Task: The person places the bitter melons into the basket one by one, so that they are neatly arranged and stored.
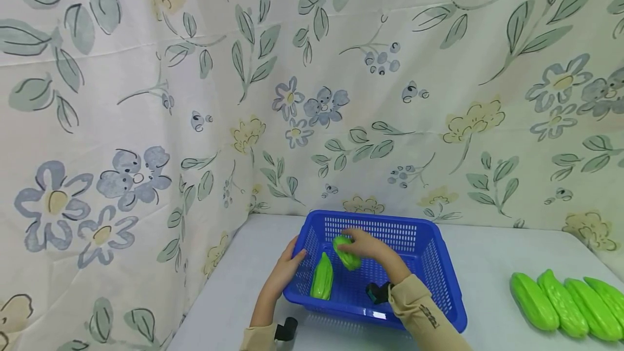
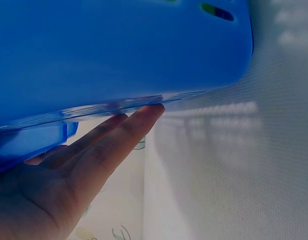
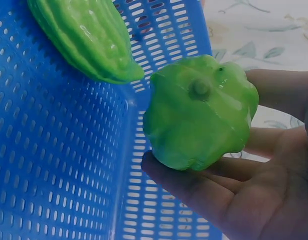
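Observation:
In the head view my right hand [image 1: 365, 245] grips a bright green bitter melon [image 1: 347, 253] inside a blue plastic basket [image 1: 370, 313]. The right wrist view shows this melon [image 3: 199, 117] end-on, with thumb and fingers around its sides. A second bitter melon [image 1: 322, 278] lies along the basket's left side. My left hand [image 1: 283, 270] holds the basket's left rim, its thumb over the edge. Seen from the left wrist, the fingers of that hand [image 2: 83, 175] reach along the outside and touch the basket wall [image 2: 118, 55]; the thumb is hidden there.
Several more bitter melons [image 1: 565, 305] lie side by side on the white table [image 1: 480, 264], right of the basket. A floral curtain [image 1: 341, 177] hangs behind and along the left. Black wrist cameras are strapped by both sleeves [image 1: 419, 302].

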A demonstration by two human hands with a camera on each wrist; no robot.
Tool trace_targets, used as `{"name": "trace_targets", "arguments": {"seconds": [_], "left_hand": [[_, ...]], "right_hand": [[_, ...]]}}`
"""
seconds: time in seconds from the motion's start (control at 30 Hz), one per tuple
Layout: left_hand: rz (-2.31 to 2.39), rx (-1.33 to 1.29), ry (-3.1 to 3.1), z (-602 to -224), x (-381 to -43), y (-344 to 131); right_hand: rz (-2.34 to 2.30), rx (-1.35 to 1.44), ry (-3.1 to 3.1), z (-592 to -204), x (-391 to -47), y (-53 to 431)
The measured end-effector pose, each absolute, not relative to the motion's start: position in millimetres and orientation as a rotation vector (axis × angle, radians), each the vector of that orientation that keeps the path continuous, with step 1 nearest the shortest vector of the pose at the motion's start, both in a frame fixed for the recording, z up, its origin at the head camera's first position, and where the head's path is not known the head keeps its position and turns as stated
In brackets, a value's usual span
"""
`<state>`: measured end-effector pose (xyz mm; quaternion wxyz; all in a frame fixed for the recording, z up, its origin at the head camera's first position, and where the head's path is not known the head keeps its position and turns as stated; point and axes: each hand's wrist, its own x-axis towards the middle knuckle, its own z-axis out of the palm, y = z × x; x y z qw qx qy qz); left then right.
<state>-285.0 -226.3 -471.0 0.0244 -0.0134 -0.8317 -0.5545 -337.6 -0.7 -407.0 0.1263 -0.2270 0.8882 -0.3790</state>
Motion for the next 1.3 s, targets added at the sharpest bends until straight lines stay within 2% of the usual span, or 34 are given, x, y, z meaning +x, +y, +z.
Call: {"name": "trace_targets", "arguments": {"seconds": [0.7, 1.3], "left_hand": [[-1.709, -0.045, -2.578, -470.0, -285.1, -226.0], [-1.703, -0.035, -2.583, -470.3, -285.2, -226.8]], "right_hand": [[-0.933, -0.759, 2.516, -409.4, -336.0, -1.4], [-0.806, -0.685, 2.444, -408.6, -333.6, -5.4]]}}
